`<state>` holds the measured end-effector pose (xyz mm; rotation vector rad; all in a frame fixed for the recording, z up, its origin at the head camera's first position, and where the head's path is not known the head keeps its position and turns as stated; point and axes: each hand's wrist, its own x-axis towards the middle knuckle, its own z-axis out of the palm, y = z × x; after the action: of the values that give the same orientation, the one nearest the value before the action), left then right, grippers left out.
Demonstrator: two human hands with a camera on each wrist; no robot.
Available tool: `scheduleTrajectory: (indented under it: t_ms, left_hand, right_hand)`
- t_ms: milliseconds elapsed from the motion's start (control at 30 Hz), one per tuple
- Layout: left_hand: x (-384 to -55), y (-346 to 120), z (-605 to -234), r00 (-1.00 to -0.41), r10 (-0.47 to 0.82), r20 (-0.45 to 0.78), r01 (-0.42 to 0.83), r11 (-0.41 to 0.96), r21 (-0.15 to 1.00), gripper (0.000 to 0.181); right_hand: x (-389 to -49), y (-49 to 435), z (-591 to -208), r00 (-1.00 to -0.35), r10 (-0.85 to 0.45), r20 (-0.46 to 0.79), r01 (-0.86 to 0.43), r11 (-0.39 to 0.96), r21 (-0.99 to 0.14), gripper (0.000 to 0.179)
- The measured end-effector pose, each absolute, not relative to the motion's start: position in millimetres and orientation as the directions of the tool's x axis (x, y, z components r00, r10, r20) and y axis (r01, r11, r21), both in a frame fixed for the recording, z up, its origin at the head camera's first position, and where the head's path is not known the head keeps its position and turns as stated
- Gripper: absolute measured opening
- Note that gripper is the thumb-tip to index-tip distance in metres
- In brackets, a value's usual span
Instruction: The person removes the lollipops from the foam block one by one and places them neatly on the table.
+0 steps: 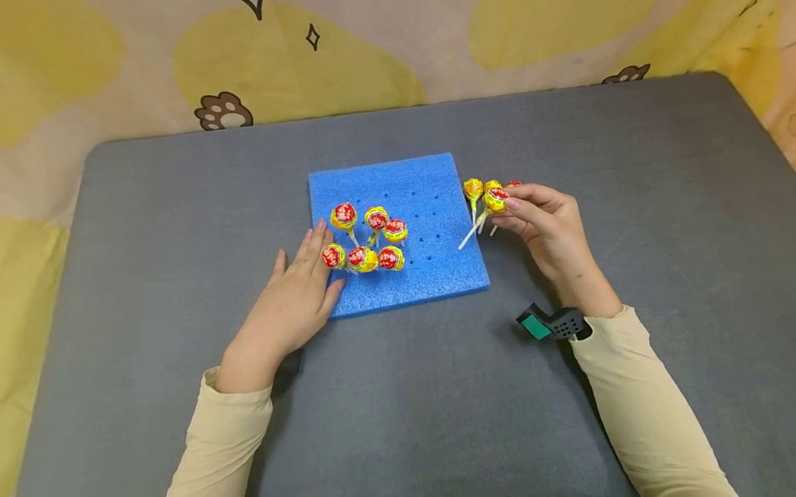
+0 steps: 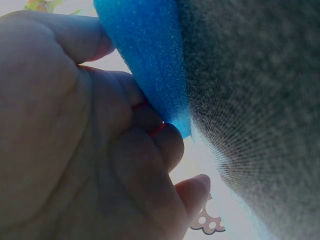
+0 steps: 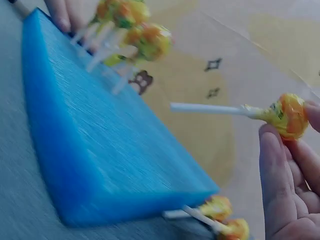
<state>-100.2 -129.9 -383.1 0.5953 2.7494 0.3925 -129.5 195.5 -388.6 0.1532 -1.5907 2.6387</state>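
Right hand (image 1: 553, 231) pinches a yellow-red wrapped lollipop (image 1: 496, 200); straight-fingered left hand (image 1: 295, 304) touches blue foam (image 1: 441, 276); other lollipops (image 1: 473, 189) behind are partly hidden.

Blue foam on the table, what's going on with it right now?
A person's right hand pinches a lollipop by its head, the stick clear of the foam. The left hand rests on the foam's left edge. Six lollipops stand in the foam, with empty holes to their right. A few more lie by its right edge.
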Motion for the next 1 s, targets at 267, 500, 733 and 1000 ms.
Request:
scheduleTrajectory:
  t_ms: [267, 500, 733, 1000]
  left_hand:
    - [-100, -130, -384, -0.87, 0.437, -0.227, 0.356, 0.877, 0.324, 0.069]
    - [-99, -130, -384, -0.873, 0.432, -0.225, 0.354, 0.88, 0.316, 0.069]
    - [-99, -130, -384, -0.87, 0.435, -0.234, 0.356, 0.88, 0.314, 0.069]
    - [-101, -130, -384, -0.867, 0.437, -0.238, 0.356, 0.879, 0.318, 0.069]
  right_hand:
    - [-134, 220, -387, -0.997, 0.016, 0.072, -0.071, -0.481, -0.874, 0.013]
    - [-136, 234, -387, -0.998, 0.046, 0.038, -0.056, -0.493, -0.868, 0.01]
    - [-139, 254, -392, -0.996, 0.027, -0.081, 0.056, -0.507, -0.86, 0.013]
    - [-141, 264, -396, -0.978, 0.06, -0.198, 0.157, -0.409, -0.899, 0.009]
